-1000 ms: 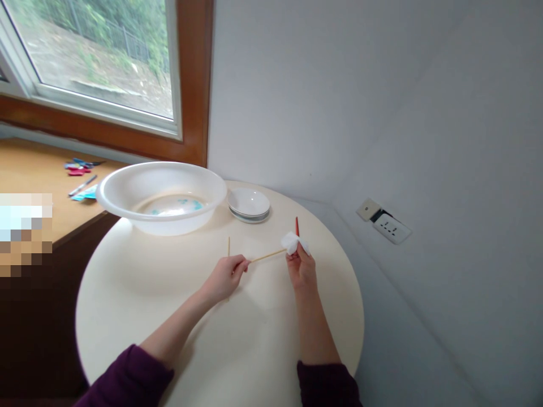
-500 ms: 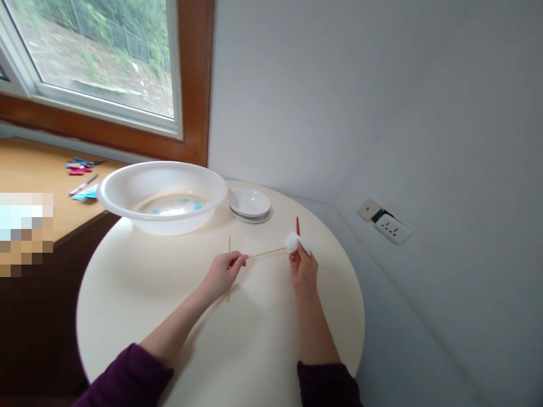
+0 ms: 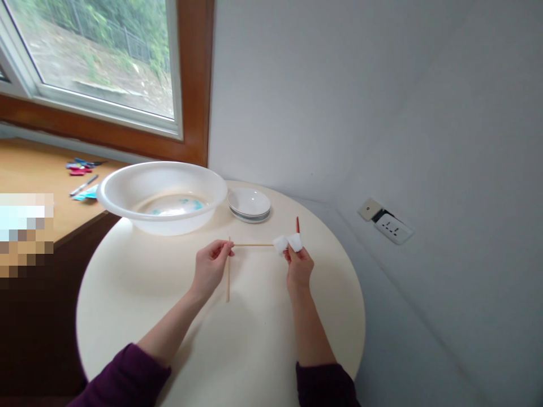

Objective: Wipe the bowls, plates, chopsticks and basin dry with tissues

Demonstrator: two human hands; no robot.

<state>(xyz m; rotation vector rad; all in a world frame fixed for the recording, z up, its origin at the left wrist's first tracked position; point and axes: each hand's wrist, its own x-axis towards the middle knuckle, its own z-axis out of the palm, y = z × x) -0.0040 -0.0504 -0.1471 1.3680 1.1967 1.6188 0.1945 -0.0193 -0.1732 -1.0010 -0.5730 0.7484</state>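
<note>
My left hand (image 3: 213, 263) pinches the left end of a thin wooden chopstick (image 3: 254, 245), which lies level above the table. My right hand (image 3: 300, 265) is closed on a soft white tissue (image 3: 294, 243) around the chopstick's other end, so that end is hidden. A second wooden chopstick (image 3: 228, 282) lies on the round table (image 3: 246, 350) under and beside my left fingers, partly covered by them. Just beyond my right hand, a thin red stick-like thing (image 3: 297, 224) shows, its near end hidden behind the tissue.
A large translucent basin (image 3: 169, 223) stands at the back left of the table, with stacked white dishes (image 3: 249, 202) beside it. Scissors (image 3: 80, 167) and a pen (image 3: 83, 185) lie on the wooden desk (image 3: 25, 164) at left. A wall socket (image 3: 392, 227) is at right.
My left hand has moved left and slightly up, and the chopstick has come level, shifting left. My right hand with the tissue has moved a little left.
</note>
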